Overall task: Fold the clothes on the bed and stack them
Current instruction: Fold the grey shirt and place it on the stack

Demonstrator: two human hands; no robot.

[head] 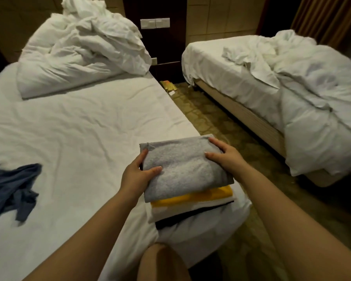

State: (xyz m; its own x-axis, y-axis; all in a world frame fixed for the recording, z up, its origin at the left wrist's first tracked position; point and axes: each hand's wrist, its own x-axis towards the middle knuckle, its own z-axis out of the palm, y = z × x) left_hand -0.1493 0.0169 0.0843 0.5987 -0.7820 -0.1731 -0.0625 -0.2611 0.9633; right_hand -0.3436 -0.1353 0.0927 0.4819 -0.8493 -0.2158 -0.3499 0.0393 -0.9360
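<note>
The folded grey garment (182,167) lies on top of a stack of 4 folded pieces at the near right corner of the bed (89,122), right at the mattress edge. Under it come a yellow piece (193,196), a white piece (190,206) and a black piece (182,218), each showing only a strip at the near side. The left hand (137,175) grips the grey garment at its left edge, thumb flat on top and fingers curled round the side and out of sight beneath. The right hand (223,157) rests on the far right part of the garment, thumb and forefinger spread apart and lying flat on the cloth; its other fingers are hidden past the right edge. A crumpled blue garment (10,189) lies unfolded on the sheet well to the left of the stack. A heaped white duvet (83,49) sits at the head of the bed. Across a strip of patterned carpet (211,122) stands a second bed (221,74) with a rumpled white cover (322,98). Between the 2 beds is a dark nightstand (166,67) with a white switch panel (154,23) above it, and something yellow (168,86) lies on the floor at its foot. A bare knee (160,262) shows at the bottom edge.
</note>
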